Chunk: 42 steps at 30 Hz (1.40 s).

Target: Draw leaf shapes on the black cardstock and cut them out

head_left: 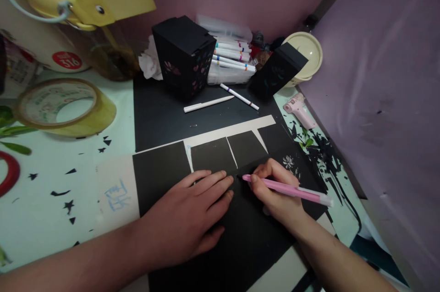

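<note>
My left hand (202,209) lies flat, fingers stretched out, on a sheet of black card (165,177) cut into flaps along its far edge. My right hand (278,191) grips a pink pen (287,187), its dark tip at the card just beyond my left fingertips. White flower drawings (288,162) show on the card to the right of the pen. Underneath lies a pale board (118,191) with blue handwriting at its left. What sits under my left palm is hidden.
Two black paper boxes (182,60) stand behind, near a case of markers (232,74). A white pen (208,104) and a loose marker (239,96) lie before them. Left are a tape roll (103,113) and red ring handle (12,173); right, a pink glue gun (299,111) and black scraps (325,159).
</note>
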Motion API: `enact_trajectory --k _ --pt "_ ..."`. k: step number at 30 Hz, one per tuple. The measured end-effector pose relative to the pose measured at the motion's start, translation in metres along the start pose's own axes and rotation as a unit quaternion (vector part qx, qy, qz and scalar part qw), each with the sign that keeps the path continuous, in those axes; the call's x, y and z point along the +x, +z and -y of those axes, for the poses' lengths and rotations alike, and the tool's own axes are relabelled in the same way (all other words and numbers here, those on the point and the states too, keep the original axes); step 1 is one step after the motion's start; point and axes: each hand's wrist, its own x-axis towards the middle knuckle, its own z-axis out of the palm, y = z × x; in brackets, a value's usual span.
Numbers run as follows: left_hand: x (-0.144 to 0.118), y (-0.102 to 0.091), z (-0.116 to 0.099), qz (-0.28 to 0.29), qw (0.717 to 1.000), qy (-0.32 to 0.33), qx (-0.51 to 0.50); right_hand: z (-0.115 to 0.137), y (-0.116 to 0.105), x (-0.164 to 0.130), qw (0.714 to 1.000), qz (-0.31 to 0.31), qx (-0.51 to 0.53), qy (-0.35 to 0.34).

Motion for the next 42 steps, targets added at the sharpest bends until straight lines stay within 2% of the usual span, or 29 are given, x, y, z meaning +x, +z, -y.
enact_trajectory --k 10,42 --pt "-0.0016 0.0031 -0.0015 -0.007 1.0 -0.006 -0.014 -0.0034 -0.0002 -0.0029 0.999 0.02 0.034 -0.026" --pt "-0.0017 -0.0002 -0.0004 -0.003 1.0 -0.005 -0.018 0.0013 -0.0006 -0.0001 1.0 0.009 -0.007 0.006"
